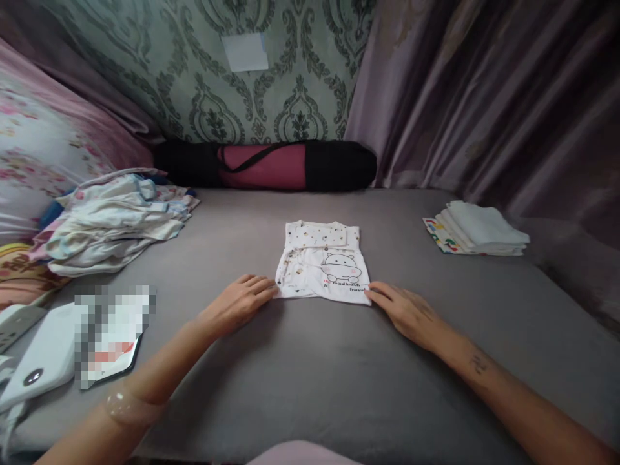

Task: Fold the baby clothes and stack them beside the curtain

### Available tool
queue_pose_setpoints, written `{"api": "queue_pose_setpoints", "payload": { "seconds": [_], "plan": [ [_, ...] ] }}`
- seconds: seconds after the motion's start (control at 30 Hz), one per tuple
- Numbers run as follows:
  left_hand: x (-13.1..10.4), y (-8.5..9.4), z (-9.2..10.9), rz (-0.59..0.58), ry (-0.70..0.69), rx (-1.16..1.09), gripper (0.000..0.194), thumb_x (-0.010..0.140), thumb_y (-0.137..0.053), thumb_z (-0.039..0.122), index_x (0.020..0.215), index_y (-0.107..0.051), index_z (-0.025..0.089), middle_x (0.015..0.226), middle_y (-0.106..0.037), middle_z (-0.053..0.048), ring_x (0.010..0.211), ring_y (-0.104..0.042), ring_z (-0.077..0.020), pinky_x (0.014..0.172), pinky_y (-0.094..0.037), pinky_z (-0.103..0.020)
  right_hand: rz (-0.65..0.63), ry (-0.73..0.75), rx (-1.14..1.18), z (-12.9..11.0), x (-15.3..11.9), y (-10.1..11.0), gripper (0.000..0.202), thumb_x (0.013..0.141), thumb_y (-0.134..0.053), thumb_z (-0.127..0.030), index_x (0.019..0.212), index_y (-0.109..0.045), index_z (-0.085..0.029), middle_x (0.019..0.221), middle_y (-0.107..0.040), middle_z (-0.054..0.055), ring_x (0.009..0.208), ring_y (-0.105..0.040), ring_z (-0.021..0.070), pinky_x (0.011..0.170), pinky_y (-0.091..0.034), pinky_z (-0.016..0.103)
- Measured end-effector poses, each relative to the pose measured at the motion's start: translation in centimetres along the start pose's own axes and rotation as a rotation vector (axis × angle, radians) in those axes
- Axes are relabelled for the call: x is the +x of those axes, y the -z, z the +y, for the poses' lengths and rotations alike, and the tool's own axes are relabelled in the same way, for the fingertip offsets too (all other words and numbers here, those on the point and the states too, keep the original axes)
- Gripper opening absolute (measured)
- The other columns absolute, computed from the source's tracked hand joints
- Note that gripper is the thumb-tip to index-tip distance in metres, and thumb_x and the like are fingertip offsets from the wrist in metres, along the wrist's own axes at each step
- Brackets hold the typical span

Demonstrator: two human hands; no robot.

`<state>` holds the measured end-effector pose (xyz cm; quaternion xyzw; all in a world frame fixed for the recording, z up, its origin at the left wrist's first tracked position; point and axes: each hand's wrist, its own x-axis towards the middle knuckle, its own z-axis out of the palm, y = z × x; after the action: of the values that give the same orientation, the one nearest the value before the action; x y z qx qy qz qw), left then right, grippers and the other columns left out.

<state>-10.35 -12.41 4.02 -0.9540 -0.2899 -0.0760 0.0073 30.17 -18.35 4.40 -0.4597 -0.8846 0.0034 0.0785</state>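
Observation:
A small white baby shirt [322, 261] lies folded on the grey bed sheet. It carries a line-drawn hippo, lettering and tiny scattered prints, and its upper part is folded into a flat band. At its near left corner, my left hand [247, 298] grips the cloth with fingers close together. My right hand [400, 310] pinches the near right corner. Both hands rest low on the sheet, with part of the fingertips hidden.
To the left lies a loose heap of clothes [121, 216]. A neat stack of folded cloths [477, 229] sits at right. A black and maroon bag [264, 166] lies along the wall. Near left are a white device [46, 352] and a partly blurred phone-like object [113, 342].

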Motion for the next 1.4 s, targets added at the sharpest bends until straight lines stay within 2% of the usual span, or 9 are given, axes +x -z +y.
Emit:
{"api": "queue_pose_setpoints", "payload": {
  "seconds": [0.17, 0.4, 0.57, 0.7, 0.77, 0.83, 0.9, 1.1, 1.4],
  "plan": [
    [1.4, 0.2, -0.6, -0.011, -0.070, 0.016, 0.035, 0.098, -0.037, 0.021, 0.126, -0.058, 0.022, 0.129, -0.058, -0.012, 0.115, -0.055, -0.0231, 0.092, -0.045, -0.037, 0.021, 0.068, -0.012, 0.7, 0.3, -0.9, 0.047, 0.089, -0.036, -0.004, 0.122, -0.060, -0.026, 0.128, -0.059, 0.008, 0.107, -0.062, 0.0212, 0.086, -0.053, 0.036],
    [2.2, 1.0, -1.0, -0.060, -0.131, -0.068, 0.034, 0.097, -0.039, 0.020, 0.125, -0.057, 0.024, 0.126, -0.062, -0.008, 0.112, -0.057, -0.0207, 0.092, -0.045, -0.034, 0.007, 0.094, -0.032, 0.9, 0.6, -1.3, 0.039, 0.094, -0.036, -0.011, 0.119, -0.063, -0.024, 0.127, -0.061, 0.009, 0.107, -0.061, 0.0241, 0.087, -0.052, 0.041],
    [2.0, -0.1, -1.2, -0.040, -0.065, -0.195, 0.035, 0.099, -0.033, 0.020, 0.123, -0.058, 0.023, 0.125, -0.062, -0.009, 0.112, -0.057, -0.0197, 0.093, -0.047, -0.034, 0.080, 0.027, 0.193, 0.6, 1.0, -1.1, 0.034, 0.098, -0.036, -0.020, 0.121, -0.060, -0.024, 0.124, -0.062, 0.009, 0.109, -0.060, 0.0220, 0.092, -0.052, 0.041],
    [2.0, -1.0, -0.8, 0.090, 0.109, -0.473, 0.031, 0.100, -0.033, 0.024, 0.119, -0.058, 0.021, 0.125, -0.061, -0.010, 0.113, -0.058, -0.0170, 0.096, -0.047, -0.030, 0.182, -0.118, 0.508, 0.2, 1.7, -1.3, 0.032, 0.100, -0.036, -0.029, 0.121, -0.059, -0.024, 0.123, -0.063, 0.008, 0.103, -0.065, 0.0191, 0.090, -0.054, 0.035],
    [2.4, -1.1, -0.4, 0.163, 0.230, -0.638, 0.030, 0.100, -0.034, 0.027, 0.116, -0.057, 0.019, 0.114, -0.065, -0.009, 0.100, -0.064, -0.0150, 0.090, -0.051, -0.028, 0.204, -0.188, 0.611, 0.1, 2.2, -1.3, 0.031, 0.099, -0.038, -0.032, 0.118, -0.061, -0.024, 0.115, -0.066, 0.007, 0.093, -0.067, 0.0179, 0.085, -0.056, 0.032],
    [3.0, -1.1, -0.1, 0.207, 0.333, -0.794, 0.030, 0.100, -0.034, 0.030, 0.114, -0.057, 0.017, 0.099, -0.068, -0.007, 0.084, -0.067, -0.0133, 0.082, -0.054, -0.027, 0.238, -0.238, 0.635, 0.1, 2.8, -1.1, 0.029, 0.098, -0.041, -0.033, 0.115, -0.062, -0.024, 0.110, -0.068, 0.006, 0.093, -0.067, 0.0180, 0.086, -0.055, 0.032],
    [3.5, -0.9, 0.2, 0.263, 0.397, -0.901, 0.029, 0.099, -0.036, 0.032, 0.112, -0.057, 0.017, 0.094, -0.069, -0.006, 0.082, -0.067, -0.0134, 0.080, -0.055, -0.028, 0.280, -0.250, 0.608, 0.1, 3.3, -0.9, 0.027, 0.097, -0.043, -0.031, 0.114, -0.063, -0.024, 0.111, -0.067, 0.006, 0.101, -0.064, 0.0192, 0.091, -0.052, 0.034],
    [4.7, -1.1, 0.0, 0.425, 0.370, -0.882, 0.015, 0.091, -0.052, 0.027, 0.100, -0.059, 0.018, 0.113, -0.063, -0.010, 0.106, -0.061, -0.0176, 0.088, -0.051, -0.028, 0.381, -0.115, 0.533, 0.9, 4.4, -0.9, 0.033, 0.089, -0.045, -0.013, 0.118, -0.059, -0.024, 0.118, -0.061, 0.007, 0.110, -0.059, 0.0191, 0.096, -0.047, 0.035],
    [7.1, -1.9, -1.7, 0.634, 0.383, -0.781, 0.012, 0.089, -0.058, 0.028, 0.098, -0.062, 0.020, 0.105, -0.065, -0.008, 0.097, -0.061, -0.0167, 0.085, -0.049, -0.029, 0.646, -0.141, 0.462, 1.9, 8.0, -0.7, 0.021, 0.086, -0.050, -0.009, 0.097, -0.064, -0.021, 0.097, -0.065, 0.006, 0.094, -0.062, 0.0186, 0.085, -0.049, 0.033]
  ]
}}
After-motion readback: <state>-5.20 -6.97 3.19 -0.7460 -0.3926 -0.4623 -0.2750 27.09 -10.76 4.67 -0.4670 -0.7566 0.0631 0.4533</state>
